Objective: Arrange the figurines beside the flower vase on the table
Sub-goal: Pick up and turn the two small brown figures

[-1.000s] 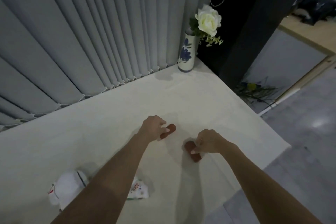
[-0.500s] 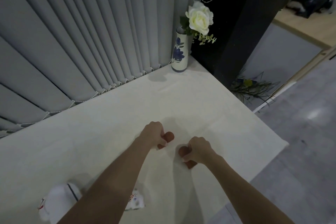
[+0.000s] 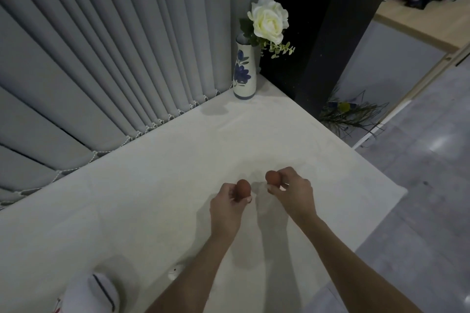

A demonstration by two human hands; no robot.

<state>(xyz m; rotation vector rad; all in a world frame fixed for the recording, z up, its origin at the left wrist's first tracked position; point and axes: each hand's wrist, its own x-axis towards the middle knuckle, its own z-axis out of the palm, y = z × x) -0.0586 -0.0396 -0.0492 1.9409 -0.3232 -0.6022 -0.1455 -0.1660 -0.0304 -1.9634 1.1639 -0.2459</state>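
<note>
My left hand (image 3: pixel 225 207) grips a small reddish-brown figurine (image 3: pixel 243 187), held upright above the white table (image 3: pixel 152 185). My right hand (image 3: pixel 292 192) holds a second reddish-brown figurine (image 3: pixel 273 177) just to the right of the first. Both are lifted off the tabletop near its middle. The flower vase (image 3: pixel 244 73), white with a blue flower pattern and a white rose (image 3: pixel 269 19), stands at the table's far corner, well beyond both hands. A white figurine (image 3: pixel 89 292) sits at the near left edge, and my left forearm partly hides another small white one (image 3: pixel 176 269).
Grey vertical blinds (image 3: pixel 101 46) run along the table's far left side. A black pillar (image 3: pixel 330 33) stands right behind the vase. The table's right edge drops to a grey floor (image 3: pixel 419 185), with some dried stems (image 3: pixel 351 114) lying on it.
Both hands have lifted the brown figurines off the table and turned them upright. The hands have drawn closer together and moved forward toward the vase.
</note>
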